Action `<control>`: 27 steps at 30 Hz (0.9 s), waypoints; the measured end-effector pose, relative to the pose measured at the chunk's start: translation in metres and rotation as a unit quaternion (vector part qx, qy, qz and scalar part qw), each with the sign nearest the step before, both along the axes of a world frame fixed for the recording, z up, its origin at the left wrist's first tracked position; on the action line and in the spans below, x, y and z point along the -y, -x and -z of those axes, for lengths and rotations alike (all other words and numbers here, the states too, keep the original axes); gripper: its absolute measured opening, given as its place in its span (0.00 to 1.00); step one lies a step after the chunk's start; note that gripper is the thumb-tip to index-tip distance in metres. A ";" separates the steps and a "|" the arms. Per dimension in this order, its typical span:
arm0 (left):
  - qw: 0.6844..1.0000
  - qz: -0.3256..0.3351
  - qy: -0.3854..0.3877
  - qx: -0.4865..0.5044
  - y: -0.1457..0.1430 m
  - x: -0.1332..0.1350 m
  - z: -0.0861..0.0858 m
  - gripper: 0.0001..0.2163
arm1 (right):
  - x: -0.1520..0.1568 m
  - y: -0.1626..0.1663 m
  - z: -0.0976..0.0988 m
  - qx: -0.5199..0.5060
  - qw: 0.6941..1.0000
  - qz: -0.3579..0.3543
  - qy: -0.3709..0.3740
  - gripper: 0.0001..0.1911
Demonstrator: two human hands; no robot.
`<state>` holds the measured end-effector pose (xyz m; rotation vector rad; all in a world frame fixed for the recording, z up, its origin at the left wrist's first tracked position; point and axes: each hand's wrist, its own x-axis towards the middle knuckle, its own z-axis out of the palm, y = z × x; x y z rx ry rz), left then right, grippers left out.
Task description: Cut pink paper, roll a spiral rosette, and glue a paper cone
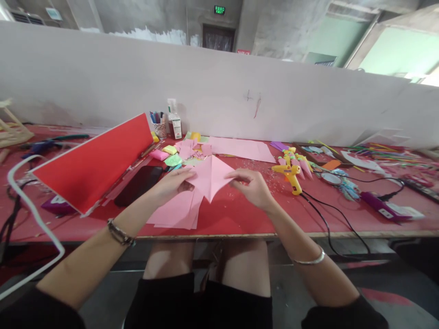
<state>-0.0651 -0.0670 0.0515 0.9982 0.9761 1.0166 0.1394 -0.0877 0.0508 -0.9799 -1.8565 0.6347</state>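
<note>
Between my hands is a piece of pink paper [210,176], creased down its middle and held up over the table with one corner pointing toward me. My left hand [175,184] pinches its left corner. On the opposite corner, the thumb and fingers of my right hand [249,183] are closed. Several flat pink sheets [176,211] lie stacked on the red table beneath the left side of the paper. A yellow glue gun [291,176] rests to the right of my right hand, beside pink paper cones [303,165].
A red board [99,164] leans at the left near a black phone [137,185]. Behind are pink scraps [188,148], a pen cup [158,125], a bottle [175,123] and a long pink sheet [242,148]. A purple power strip [384,208] and cables lie right.
</note>
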 end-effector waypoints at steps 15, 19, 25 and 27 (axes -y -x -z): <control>0.984 -0.045 -0.150 -0.080 -0.042 -0.061 0.036 0.09 | -0.079 0.014 0.027 -0.200 0.961 0.088 0.169 0.16; 0.984 -0.062 -0.144 -0.079 -0.044 -0.068 0.050 0.11 | -0.083 0.017 0.042 -0.228 0.951 0.096 0.185 0.16; 0.981 -0.109 -0.145 -0.062 -0.040 -0.074 0.053 0.13 | -0.079 0.020 0.045 -0.320 0.922 0.091 0.201 0.20; 0.982 -0.101 -0.145 -0.064 -0.039 -0.074 0.052 0.13 | -0.076 0.022 0.045 -0.324 0.918 0.062 0.221 0.19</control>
